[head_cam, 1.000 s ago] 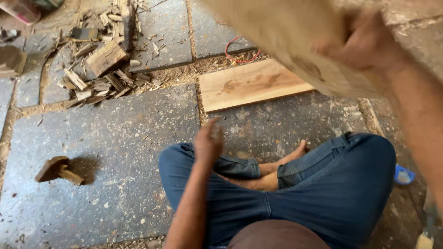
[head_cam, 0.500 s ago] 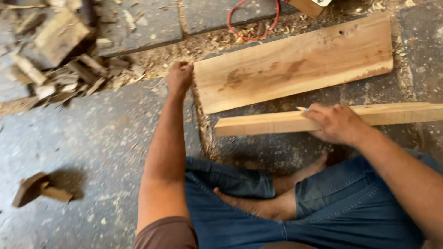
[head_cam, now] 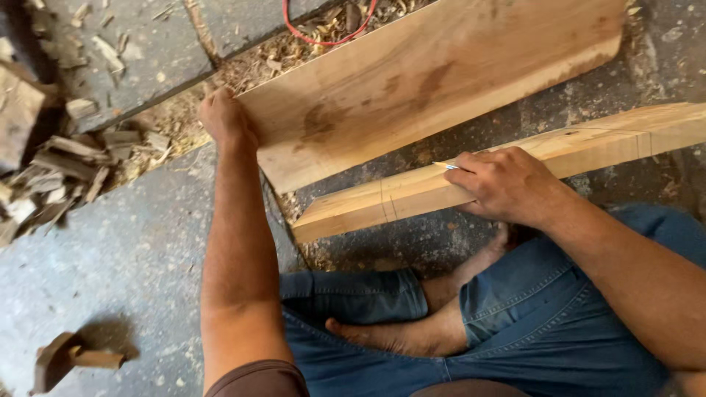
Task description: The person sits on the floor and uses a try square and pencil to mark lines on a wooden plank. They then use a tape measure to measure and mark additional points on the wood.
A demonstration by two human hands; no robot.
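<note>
Left arm stretched straight fwd, left hand (head_cam: pixel 224 117) gripping the near-left corner of a wide pale wooden plank (head_cam: pixel 434 77), fingers curled over its edge. That plank lies on the grey stone floor (head_cam: pixel 110 242) in the upper centre, long axis running lower left to upper right. Right hand (head_cam: pixel 507 184) is closed, palm down, on a narrow light wooden batten (head_cam: pixel 412 192) w/ pencil lines across it, pinching a thin pencil (head_cam: pixel 445 165) w/ tip pointing left. Batten runs centre to right edge, rising slightly rightward, just below the plank. Red cable (head_cam: pixel 323 37) at top; wood offcuts (head_cam: pixel 66 158) at left; small wooden mallet (head_cam: pixel 62 358) at lower left.
</note>
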